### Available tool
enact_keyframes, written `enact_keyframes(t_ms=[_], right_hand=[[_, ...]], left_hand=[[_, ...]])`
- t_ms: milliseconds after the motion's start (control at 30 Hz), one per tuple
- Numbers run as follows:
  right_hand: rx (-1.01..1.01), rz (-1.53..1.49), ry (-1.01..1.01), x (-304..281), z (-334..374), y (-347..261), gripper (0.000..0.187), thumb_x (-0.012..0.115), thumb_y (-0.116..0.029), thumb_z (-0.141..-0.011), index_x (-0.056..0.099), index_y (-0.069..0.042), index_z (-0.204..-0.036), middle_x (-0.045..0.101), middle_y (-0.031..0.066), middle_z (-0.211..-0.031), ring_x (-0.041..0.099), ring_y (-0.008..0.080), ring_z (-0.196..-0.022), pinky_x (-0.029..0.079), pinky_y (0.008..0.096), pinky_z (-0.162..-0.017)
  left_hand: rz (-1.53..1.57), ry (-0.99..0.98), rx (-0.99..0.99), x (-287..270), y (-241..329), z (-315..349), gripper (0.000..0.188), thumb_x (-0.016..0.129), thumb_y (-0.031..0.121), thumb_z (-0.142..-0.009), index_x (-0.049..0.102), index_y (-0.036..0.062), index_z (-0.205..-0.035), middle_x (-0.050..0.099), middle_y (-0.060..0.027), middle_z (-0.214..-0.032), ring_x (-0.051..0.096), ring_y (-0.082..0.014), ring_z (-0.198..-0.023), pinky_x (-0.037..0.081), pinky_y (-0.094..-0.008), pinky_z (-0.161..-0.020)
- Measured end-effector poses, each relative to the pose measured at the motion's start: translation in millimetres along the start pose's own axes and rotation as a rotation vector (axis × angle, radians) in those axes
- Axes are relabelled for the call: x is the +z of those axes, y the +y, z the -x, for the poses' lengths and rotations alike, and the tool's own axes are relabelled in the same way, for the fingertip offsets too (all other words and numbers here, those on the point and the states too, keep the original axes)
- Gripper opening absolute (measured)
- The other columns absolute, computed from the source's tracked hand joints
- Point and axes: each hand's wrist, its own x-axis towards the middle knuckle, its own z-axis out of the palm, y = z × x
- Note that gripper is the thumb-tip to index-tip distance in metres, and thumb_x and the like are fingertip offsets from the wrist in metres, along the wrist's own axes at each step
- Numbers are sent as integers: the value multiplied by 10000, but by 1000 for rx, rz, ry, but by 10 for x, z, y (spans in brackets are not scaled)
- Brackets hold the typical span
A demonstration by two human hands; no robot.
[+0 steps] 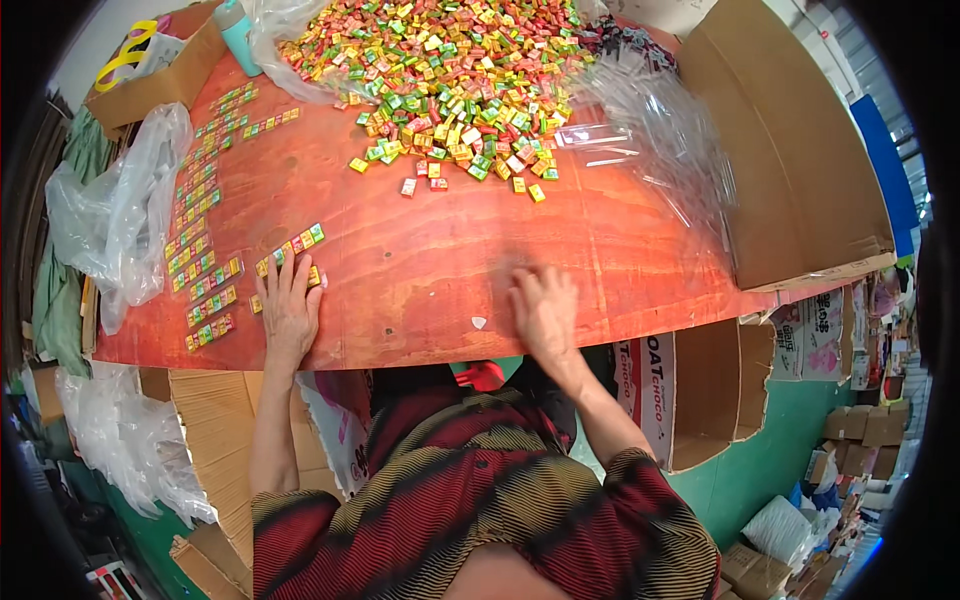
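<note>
While the left hand lies flat with fingers spread on the red desk, its fingertips press a short row of small coloured sweets, apparently to keep the row aligned. The right hand rests palm down nearer the desk's front edge; it is blurred, so whether its fingers are spread or closed on anything cannot be told. Left of the left hand, finished rows of sweets lie in parallel strips, running away toward the far left corner of the desk, probably kept apart from the loose stock. Beyond both hands, a large heap of loose sweets, red, yellow, green and orange squares, spills toward the middle of the desk. Right of the heap lies a sheaf of clear plastic sleeves, and beyond that a tall brown carton. A clear plastic bag hangs over the desk's left edge. Below the desk's right front stands an open brown carton with red print.
</note>
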Motion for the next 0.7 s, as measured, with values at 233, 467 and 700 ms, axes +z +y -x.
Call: enact_keyframes(t_ms=[233,467,700], right_hand=[[-255,-292,-8,269,-517,-362,262,580,-78,-740,568,-86,-1001,539,126,-983,528,311,-840,435,405,-680],[-347,-192,-23,751,-1614,-471,234,526,-108,-767,564,-95,-998,503,132,-1000,534,320,-843,460,435,-666],[-369,-41,-116,807,-1624,-521,235,486,-132,-791,564,-124,-1013,472,103,-1080,507,287,-846,428,401,-720]], left_hand=[[69,296,-48,-76,276,-229,350,542,78,-798,502,67,-1145,492,-129,-1128,454,-328,-1053,343,-448,-903],[350,147,-4,423,910,-1275,411,589,152,-775,488,54,-1162,471,-156,-1108,454,-334,-1044,387,-419,-869],[318,-20,-213,853,669,-1731,466,514,261,-830,426,49,-1235,347,-242,-1291,280,-410,-1222,231,-496,-1001]])
